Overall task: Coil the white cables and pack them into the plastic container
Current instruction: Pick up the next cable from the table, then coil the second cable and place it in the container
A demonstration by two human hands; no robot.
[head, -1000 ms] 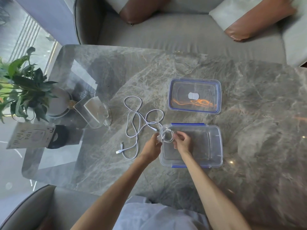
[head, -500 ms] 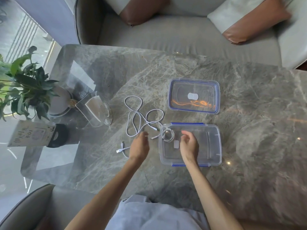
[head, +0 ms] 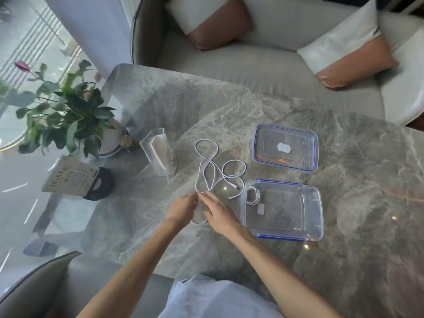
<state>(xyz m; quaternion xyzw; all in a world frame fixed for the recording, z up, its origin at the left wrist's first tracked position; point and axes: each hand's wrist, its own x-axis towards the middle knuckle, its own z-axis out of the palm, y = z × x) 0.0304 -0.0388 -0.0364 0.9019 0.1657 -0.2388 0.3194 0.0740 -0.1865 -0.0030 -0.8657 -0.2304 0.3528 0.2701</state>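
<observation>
While both hands met over the grey marble desk (head: 344, 180), the loose white cable (head: 213, 171) lay in open loops just left of the clear rectangular plastic container (head: 320, 212) with blue clips. Not in it yet.

- left hand (head: 181, 208): fingers (head: 195, 198) curled onto the near stretch of the loose white cable, pinching it as far as the blur allows.
- right hand (head: 218, 212): fingers (head: 206, 197) straight, laid over the same stretch, touching it, no clear clench. Fingertips of both hands almost touched.
- a short loop of that cable showed on the desk between the two wrists. Its far loops ran away from the person, and one plug end lay just beside the container's left wall.
- coiled white cable (head: 252, 195): a small bundle already inside the container, in its far-left corner, against the wall.
- small pale rectangular patch (head: 261, 208) just near-side of the coil, at the container floor; can't tell what it was.
- container stood open and upright. Matching clear lid with blue rim (head: 270, 143) lay flat on the desk just beyond it, apart from it.

Left side of the desk: green-leaved plant in a white pot (head: 73, 118), clear holder with white napkins (head: 158, 154), printed card on a black base (head: 71, 177). Beyond the desk: grey sofa (head: 252, 53) with two white-and-brown cushions (head: 213, 21).
</observation>
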